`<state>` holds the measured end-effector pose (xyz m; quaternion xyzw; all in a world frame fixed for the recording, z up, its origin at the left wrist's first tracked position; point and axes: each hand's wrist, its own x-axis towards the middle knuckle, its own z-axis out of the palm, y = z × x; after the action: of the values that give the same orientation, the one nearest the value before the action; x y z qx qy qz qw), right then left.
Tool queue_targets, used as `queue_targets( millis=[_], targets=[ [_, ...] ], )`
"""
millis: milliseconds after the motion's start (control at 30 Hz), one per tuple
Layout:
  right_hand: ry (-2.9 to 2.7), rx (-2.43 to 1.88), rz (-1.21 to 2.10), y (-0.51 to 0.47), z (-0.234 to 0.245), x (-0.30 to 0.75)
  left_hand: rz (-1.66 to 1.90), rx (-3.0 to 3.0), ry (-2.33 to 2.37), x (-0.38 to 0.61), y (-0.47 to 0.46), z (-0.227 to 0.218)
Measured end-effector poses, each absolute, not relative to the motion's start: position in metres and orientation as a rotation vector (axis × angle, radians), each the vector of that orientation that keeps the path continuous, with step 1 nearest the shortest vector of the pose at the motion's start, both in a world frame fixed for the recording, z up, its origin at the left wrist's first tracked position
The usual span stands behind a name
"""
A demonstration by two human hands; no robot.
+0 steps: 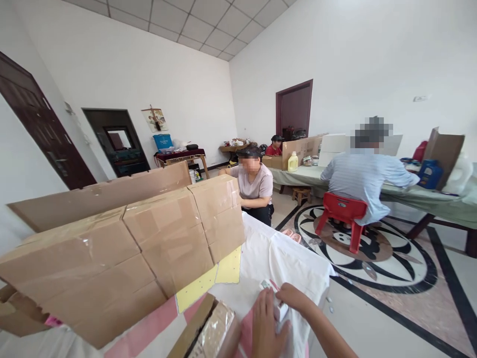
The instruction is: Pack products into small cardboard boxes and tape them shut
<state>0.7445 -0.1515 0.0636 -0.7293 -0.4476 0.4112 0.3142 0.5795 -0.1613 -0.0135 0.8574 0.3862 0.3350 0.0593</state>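
Note:
A small white box (281, 311) with green and reddish marks lies over the cloth-covered table near its right edge. My left hand (265, 323) holds it from the near left side, fingers along the box and thumb apart toward the right. From the right, my right hand (292, 298) has its curled fingers against the box's upper part; those fingers are partly hidden. Just left of my left hand stands an open cardboard box (221, 328) with shiny tape on its side. What is inside it cannot be made out.
A row of taped cartons (162, 238) walls off the table's far left side. White cloth (286, 253) covers the table, with yellow and pink patches. Beyond it sits a person (257, 184). Another person (350, 174) sits on a red chair (343, 209) at a green-covered table (439, 196).

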Motion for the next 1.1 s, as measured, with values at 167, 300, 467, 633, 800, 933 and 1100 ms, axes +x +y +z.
queue_targets(
  millis=[167, 300, 467, 633, 800, 933, 1100],
  targets=[
    [-1.086, -1.972, 1.141, -0.158, 0.071, 0.736, 1.058, 2.513, 1.223, 0.582, -0.151, -0.019],
    [-1.106, -1.982, 1.139, -0.157, 0.074, 0.731, 1.109, 2.577, 1.222, 0.585, -0.155, -0.016],
    [-1.121, -1.974, 1.179, -0.161, 0.076, 0.735, 1.145, 2.59, 1.276, 0.587, -0.162, -0.01],
    [-1.12, -1.886, 1.226, -0.173, 0.074, 0.744, 1.121, 2.618, 1.34, 0.585, -0.166, -0.01],
    [-1.104, -1.781, 1.308, -0.179, 0.072, 0.752, 1.043, 2.676, 1.358, 0.584, -0.165, -0.009],
    [-1.109, -1.732, 1.342, -0.178, 0.073, 0.755, 1.039, 2.62, 1.368, 0.584, -0.164, -0.008],
    [-1.136, -1.686, 1.4, -0.178, 0.076, 0.763, 1.015, 2.566, 1.391, 0.585, -0.163, -0.004]
  ],
)
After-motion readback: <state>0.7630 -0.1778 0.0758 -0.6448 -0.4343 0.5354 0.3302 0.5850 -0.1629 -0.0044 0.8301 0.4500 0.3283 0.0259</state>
